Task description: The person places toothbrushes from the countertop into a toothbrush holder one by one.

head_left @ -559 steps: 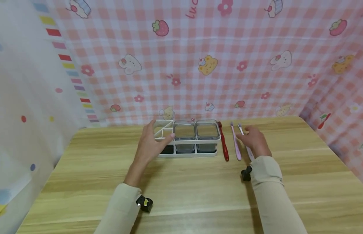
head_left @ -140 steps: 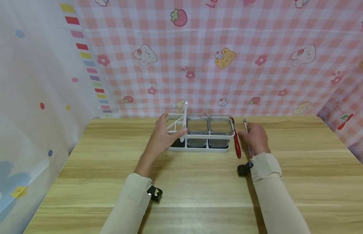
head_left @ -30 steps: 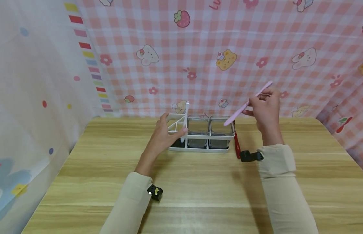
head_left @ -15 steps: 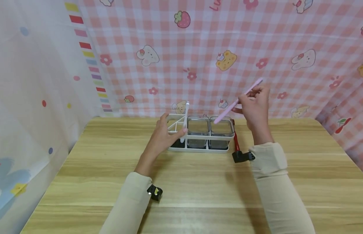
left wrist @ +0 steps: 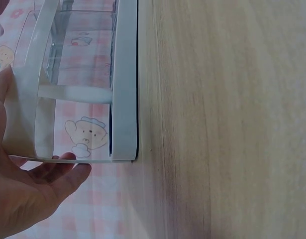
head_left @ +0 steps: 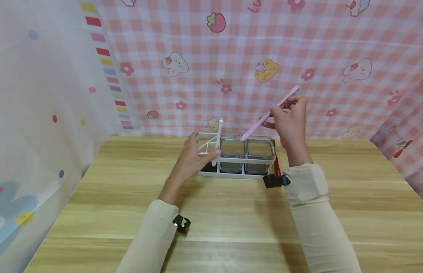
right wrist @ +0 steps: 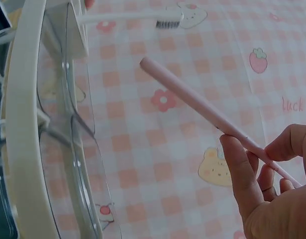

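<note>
A pale toothbrush holder (head_left: 257,161) stands near the table's back edge, with a divided section at left and two clear cups beside it. My left hand (head_left: 188,161) grips its left end, thumb at the front and fingers around the side. A white toothbrush (head_left: 220,132) stands in the divided section, bristles (right wrist: 167,24) up. My right hand (head_left: 291,125) pinches a pink toothbrush (head_left: 256,127) in the air above the cups. The brush slants, with its handle end (right wrist: 150,64) down to the left and its upper end by the fingers.
A red toothbrush (head_left: 276,167) lies on the wooden table (head_left: 225,227) at the holder's right, partly hidden by the black camera (head_left: 273,181) on my right wrist. A checked cloth (head_left: 198,76) hangs close behind the holder.
The white toothbrush has gone from the table into the holder. My right hand has lifted the pink toothbrush and carried it left over the cups. My left hand stays on the holder.
</note>
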{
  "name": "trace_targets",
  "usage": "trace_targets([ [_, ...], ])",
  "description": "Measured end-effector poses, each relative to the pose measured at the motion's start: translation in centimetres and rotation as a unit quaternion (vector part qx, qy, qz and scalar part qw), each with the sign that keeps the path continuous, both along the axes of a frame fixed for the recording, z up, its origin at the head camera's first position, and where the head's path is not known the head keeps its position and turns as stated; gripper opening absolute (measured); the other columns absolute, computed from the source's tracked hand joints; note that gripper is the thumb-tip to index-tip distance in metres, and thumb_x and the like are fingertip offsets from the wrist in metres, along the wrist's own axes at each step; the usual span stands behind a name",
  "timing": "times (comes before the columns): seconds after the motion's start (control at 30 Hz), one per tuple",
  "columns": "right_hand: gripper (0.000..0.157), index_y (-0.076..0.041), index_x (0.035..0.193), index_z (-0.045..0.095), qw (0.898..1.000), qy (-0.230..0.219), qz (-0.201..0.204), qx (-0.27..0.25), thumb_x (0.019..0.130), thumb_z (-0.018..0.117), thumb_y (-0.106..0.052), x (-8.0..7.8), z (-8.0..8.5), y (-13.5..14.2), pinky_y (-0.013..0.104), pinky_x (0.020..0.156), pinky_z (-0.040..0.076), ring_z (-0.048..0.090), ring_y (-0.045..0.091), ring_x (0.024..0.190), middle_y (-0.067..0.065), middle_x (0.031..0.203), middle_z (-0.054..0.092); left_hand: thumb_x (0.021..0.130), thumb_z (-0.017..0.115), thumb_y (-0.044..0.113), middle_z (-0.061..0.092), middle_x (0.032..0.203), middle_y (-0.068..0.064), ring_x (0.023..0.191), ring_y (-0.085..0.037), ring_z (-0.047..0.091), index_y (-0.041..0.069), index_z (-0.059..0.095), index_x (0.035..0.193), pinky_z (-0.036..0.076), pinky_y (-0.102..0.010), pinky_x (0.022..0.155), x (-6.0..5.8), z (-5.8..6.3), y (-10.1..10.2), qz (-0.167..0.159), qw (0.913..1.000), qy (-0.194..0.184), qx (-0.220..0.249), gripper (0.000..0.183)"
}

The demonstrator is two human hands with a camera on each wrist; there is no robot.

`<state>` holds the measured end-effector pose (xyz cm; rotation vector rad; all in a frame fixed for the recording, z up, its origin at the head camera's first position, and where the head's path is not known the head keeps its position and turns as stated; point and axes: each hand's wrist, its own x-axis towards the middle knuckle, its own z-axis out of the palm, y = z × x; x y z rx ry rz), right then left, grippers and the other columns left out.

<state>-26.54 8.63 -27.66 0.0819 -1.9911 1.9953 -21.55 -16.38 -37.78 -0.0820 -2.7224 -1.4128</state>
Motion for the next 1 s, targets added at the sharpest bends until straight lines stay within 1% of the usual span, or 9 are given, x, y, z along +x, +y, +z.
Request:
trace_targets([
  [0.13, 0.036, -0.01, 0.114, 0.03, 1.0, -0.003, 0.009, 0.021, 0.096, 0.059, 0.001, 0.0, 0.2, -0.7, 0.032, 0.066, 0.06, 0.059, 0.02, 0.082, 0.008, 0.105, 0.042, 0.086, 0.072, 0.062, 0.028, 0.158, -0.021, 0.133, -0.04, 0.043, 0.015, 0.014, 0.162, 0.039, -0.063, 0.105, 0.0, 0.0, 0.1, 0.005, 1.0, -0.003, -0.003, 0.106],
  [0.37, 0.033, -0.01, 0.11, 0.029, 0.999, 0.018, 0.03, 0.018, 0.094, 0.055, 0.004, 0.0, 0.3, -1.7, 0.033, 0.064, 0.06, 0.058, 0.02, 0.078, 0.01, 0.103, 0.043, 0.085, 0.071, 0.064, 0.028, 0.158, -0.021, 0.133, -0.041, 0.043, 0.015, 0.014, 0.162, 0.04, -0.064, 0.104, -0.1, 0.0, 0.1, 0.006, 0.9999, -0.006, -0.005, 0.107],
  [0.67, 0.033, -0.009, 0.109, 0.028, 0.997, 0.041, 0.063, 0.031, 0.094, 0.056, 0.003, 0.1, -0.3, -2.9, 0.033, 0.064, 0.06, 0.056, 0.02, 0.076, 0.011, 0.101, 0.042, 0.086, 0.072, 0.061, 0.029, 0.157, -0.023, 0.132, -0.042, 0.044, 0.013, 0.015, 0.161, 0.04, -0.064, 0.104, -0.1, -0.1, 0.1, 0.001, 1.0, 0.001, -0.006, 0.106],
  [0.87, 0.033, -0.009, 0.109, 0.028, 0.996, 0.036, 0.071, 0.048, 0.095, 0.056, 0.002, 0.3, -0.4, -3.6, 0.035, 0.065, 0.061, 0.056, 0.022, 0.08, 0.011, 0.1, 0.042, 0.086, 0.073, 0.061, 0.029, 0.157, -0.023, 0.133, -0.042, 0.043, 0.015, 0.014, 0.161, 0.039, -0.064, 0.105, 0.0, -0.1, 0.0, 0.005, 1.0, -0.004, -0.001, 0.106],
  [1.0, 0.034, -0.009, 0.109, 0.028, 0.995, 0.034, 0.075, 0.061, 0.095, 0.056, 0.002, 0.3, -0.4, -4.1, 0.036, 0.066, 0.061, 0.055, 0.024, 0.082, 0.011, 0.1, 0.041, 0.086, 0.073, 0.061, 0.028, 0.157, -0.024, 0.134, -0.042, 0.042, 0.014, 0.014, 0.162, 0.038, -0.065, 0.105, -0.1, -0.1, 0.0, -0.001, 1.0, -0.001, 0.0, 0.107],
])
